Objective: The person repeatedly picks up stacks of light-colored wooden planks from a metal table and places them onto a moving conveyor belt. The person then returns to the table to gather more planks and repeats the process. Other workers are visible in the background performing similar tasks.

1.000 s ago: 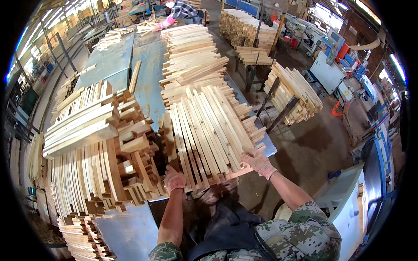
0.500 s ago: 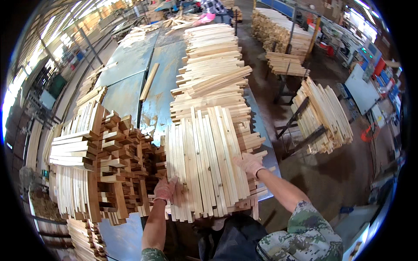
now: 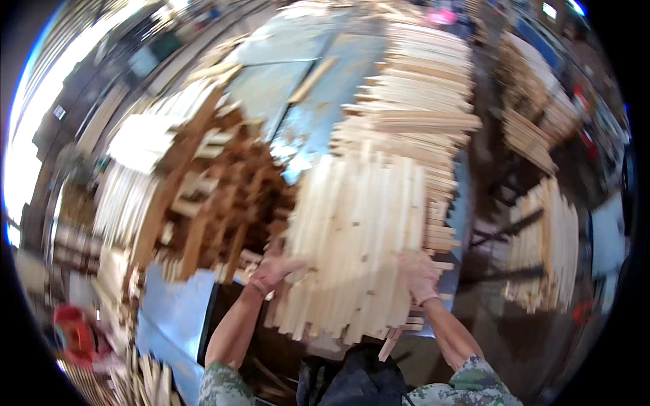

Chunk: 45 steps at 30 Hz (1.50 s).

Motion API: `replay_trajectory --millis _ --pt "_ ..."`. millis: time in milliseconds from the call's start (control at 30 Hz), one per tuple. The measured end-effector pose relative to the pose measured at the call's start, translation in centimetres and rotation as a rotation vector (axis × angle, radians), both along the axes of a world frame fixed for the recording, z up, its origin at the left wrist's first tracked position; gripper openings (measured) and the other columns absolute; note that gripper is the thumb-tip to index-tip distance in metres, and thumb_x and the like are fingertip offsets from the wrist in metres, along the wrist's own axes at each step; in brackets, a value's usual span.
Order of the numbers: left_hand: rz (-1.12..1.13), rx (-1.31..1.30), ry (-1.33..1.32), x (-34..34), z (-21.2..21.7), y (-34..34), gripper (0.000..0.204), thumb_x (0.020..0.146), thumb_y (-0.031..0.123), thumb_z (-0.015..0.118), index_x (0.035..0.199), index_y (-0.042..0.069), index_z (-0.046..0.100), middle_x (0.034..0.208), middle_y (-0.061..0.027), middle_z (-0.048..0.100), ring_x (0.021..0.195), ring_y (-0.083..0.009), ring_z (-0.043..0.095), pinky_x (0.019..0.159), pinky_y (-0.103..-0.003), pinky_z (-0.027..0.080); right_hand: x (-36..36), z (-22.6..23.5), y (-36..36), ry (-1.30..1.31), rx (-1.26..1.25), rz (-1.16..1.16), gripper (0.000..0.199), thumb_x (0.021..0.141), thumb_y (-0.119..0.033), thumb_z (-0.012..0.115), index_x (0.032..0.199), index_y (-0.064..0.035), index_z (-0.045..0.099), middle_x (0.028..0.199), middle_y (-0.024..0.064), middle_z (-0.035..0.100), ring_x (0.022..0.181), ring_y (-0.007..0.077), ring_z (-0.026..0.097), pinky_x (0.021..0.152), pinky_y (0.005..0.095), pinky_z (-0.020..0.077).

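Note:
A side-by-side layer of pale wooden strips (image 3: 352, 237) lies between my hands, its length running away from me. My left hand (image 3: 274, 268), in a pinkish work glove, grips the layer's left edge with the thumb over the top. On the right edge, my gloved right hand (image 3: 418, 276) clasps the outer strips. Most fingers of both hands are hidden or blurred. One short strip (image 3: 390, 344) sticks out below the near right corner. Beyond, a long row of crosswise strips (image 3: 423, 88) stretches away, with a few strips (image 3: 426, 122) angled on top.
At the left rises a tall stack of wooden pieces (image 3: 152, 196), its ends uneven. The metal table (image 3: 284, 40) carries one loose strip (image 3: 313, 79). A rack of strips (image 3: 545, 250) stands to the right, and more piled wood (image 3: 531, 81) lies behind it. Red object (image 3: 78, 335), lower left.
The view has swung left, so the scene sits farther right and is blurred. My right hand has moved from the upper right edge nearer to me; both hands now flank the layer at similar height.

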<state>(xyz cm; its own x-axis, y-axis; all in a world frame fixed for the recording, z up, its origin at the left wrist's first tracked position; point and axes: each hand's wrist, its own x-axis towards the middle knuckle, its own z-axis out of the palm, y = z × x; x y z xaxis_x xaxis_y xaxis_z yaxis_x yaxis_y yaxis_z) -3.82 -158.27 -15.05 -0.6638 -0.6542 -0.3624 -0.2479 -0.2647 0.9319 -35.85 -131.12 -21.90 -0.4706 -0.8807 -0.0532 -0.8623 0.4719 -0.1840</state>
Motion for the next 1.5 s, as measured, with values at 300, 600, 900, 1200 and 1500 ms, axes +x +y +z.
replay_trajectory --millis 300,600,900,1200,1500 --pt "0.023 -0.298 -0.211 4.4 4.6 11.5 0.122 0.074 0.045 0.096 0.167 -0.001 0.031 0.160 -0.0270 0.052 0.151 -0.0362 0.049 0.126 -0.043 0.040 5.3 6.0 9.1 -0.809 -0.565 -0.314 0.044 0.108 -0.031 0.069 0.127 0.0085 0.069 0.122 0.0175 0.075 0.110 0.0291 0.071 0.098 0.0412 0.0558" --pt "0.294 -0.321 -0.143 12.3 18.1 27.6 0.111 0.078 0.031 0.093 0.166 0.004 0.032 0.146 -0.0279 0.063 0.134 -0.0358 0.064 0.115 -0.042 0.052 5.9 10.0 14.0 -0.952 -0.673 -0.148 0.049 0.107 -0.031 0.069 0.134 0.0091 0.059 0.124 0.0157 0.070 0.107 0.0240 0.068 0.094 0.0390 0.0576" --pt "0.854 -0.572 0.101 21.3 26.8 57.2 0.114 0.081 0.013 0.089 0.173 0.011 0.023 0.158 -0.0175 0.056 0.133 -0.0241 0.061 0.114 -0.038 0.051 13.4 19.0 16.6 -1.246 -0.704 0.486 0.068 0.109 -0.052 0.068 0.150 0.0013 0.058 0.140 0.0132 0.065 0.121 0.0213 0.061 0.108 0.0395 0.0499" --pt "1.667 -0.532 -0.096 23.0 26.4 85.5 0.112 0.081 0.020 0.092 0.171 0.006 0.026 0.157 -0.0182 0.053 0.145 -0.0247 0.051 0.122 -0.039 0.042 35.5 26.5 22.1 -1.234 -0.224 1.219 0.040 0.113 -0.032 0.064 0.134 0.0016 0.066 0.110 0.0035 0.069 0.098 0.0138 0.062 0.089 0.0316 0.0531" --pt "2.476 -0.367 -0.190 14.3 19.5 102.7 0.115 0.077 0.019 0.099 0.167 0.000 0.030 0.153 -0.0179 0.055 0.137 -0.0268 0.058 0.115 -0.042 0.052 54.3 24.2 37.4 -1.228 0.303 1.829 0.040 0.094 -0.025 0.079 0.121 0.0029 0.073 0.108 0.0136 0.078 0.097 0.0256 0.074 0.087 0.0396 0.0577"
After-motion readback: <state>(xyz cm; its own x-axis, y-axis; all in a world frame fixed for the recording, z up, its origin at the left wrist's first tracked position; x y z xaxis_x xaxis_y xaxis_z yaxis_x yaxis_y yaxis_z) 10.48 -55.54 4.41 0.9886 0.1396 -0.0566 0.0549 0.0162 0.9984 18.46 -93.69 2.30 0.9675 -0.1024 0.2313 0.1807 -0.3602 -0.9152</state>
